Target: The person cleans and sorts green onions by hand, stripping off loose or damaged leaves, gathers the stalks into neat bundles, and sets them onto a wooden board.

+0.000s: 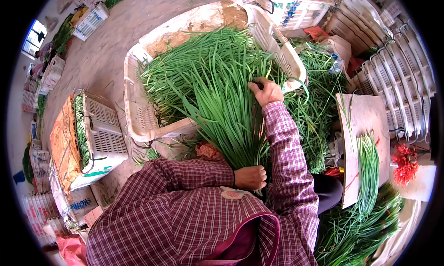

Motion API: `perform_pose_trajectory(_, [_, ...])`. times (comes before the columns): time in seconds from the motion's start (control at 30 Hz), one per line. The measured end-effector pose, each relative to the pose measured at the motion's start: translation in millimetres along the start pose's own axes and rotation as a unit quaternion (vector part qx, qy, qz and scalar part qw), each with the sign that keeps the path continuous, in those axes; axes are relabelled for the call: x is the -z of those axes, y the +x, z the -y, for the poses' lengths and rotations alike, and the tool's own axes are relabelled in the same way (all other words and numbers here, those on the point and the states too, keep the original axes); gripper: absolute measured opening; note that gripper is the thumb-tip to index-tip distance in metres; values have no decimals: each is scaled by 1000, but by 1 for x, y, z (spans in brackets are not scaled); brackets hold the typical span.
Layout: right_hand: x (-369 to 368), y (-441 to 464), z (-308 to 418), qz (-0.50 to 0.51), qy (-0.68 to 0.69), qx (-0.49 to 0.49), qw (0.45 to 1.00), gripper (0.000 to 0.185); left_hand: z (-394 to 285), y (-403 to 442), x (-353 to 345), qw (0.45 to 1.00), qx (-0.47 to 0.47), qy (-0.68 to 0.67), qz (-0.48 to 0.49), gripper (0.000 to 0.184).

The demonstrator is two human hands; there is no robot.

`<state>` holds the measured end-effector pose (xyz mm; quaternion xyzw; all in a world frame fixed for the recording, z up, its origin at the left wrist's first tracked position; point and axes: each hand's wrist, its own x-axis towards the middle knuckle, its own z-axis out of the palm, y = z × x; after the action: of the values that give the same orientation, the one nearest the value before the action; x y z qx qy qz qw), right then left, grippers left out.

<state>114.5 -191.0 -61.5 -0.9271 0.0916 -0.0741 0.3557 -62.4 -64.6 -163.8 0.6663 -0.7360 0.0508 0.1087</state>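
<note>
A thick bunch of garlic chives (226,116) fans out in front of me, its leaf tips over the crate. My left hand (250,178) is closed round the lower end of this bunch, close to my body. At the bunch's upper right edge, my right hand (267,91) has thumb and fingers curled in a pinch on some of the blades. The exact blades between the fingertips are partly hidden. Behind the bunch, more loose chives (185,65) lie in a large white plastic crate (138,120).
Loose chive leaves (319,90) are heaped right of the crate. A board (370,111) bears a tied bunch (367,169), near red ties (404,164). More bunches (360,231) lie at lower right. Stacked crates (397,76) stand right; a filled crate (106,127) stands left.
</note>
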Motion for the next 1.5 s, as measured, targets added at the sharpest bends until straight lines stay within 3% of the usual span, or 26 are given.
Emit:
perform_pose_trajectory(0.33, [-10,16,-18,59,154,-15,986,31,0,-1,1,1000,1,-8,14,17])
perform_pose_trajectory(0.43, [-6,11,-15,72,320,-70,942,25,2,0,0,1000,-7,-1,-25,27])
perform_pose_trajectory(0.57, [2,6,-10,73,360,-104,924,21,1,-1,-2,999,-7,-6,-42,28])
perform_pose_trajectory(0.63, [2,7,-12,72,355,-106,926,20,0,-2,-1,1000,-2,-14,22,17])
perform_pose_trajectory(0.7, [0,7,-14,71,351,-108,927,18,0,-2,-1,1000,-3,-17,23,17])
perform_pose_trajectory(0.8, [-8,8,-19,-3,311,-50,949,16,0,-2,-2,1000,-5,-16,18,16])
perform_pose_trajectory(0.87, [-12,10,-23,-88,211,-14,973,14,1,-2,-1,1000,-8,-12,12,16])
perform_pose_trajectory(0.97, [-13,13,-32,-131,223,-21,966,14,2,-1,0,1000,-1,-24,12,16])
perform_pose_trajectory(1.07, [-3,6,-30,-201,275,-40,939,11,5,1,0,999,-7,-15,-51,29])
perform_pose_trajectory(1.27, [5,8,-62,-254,248,-62,933,14,6,0,7,998,-11,-21,-61,28])
perform_pose_trajectory(1.37, [7,10,-79,-269,270,-66,922,15,6,0,13,1000,-9,-16,1,15])
perform_pose_trajectory(1.43, [9,7,-89,-273,295,-69,913,16,7,2,14,997,-10,-30,-67,22])
perform_pose_trajectory(1.5, [5,12,-103,-282,336,-73,896,16,8,2,19,997,-11,-29,-73,20])
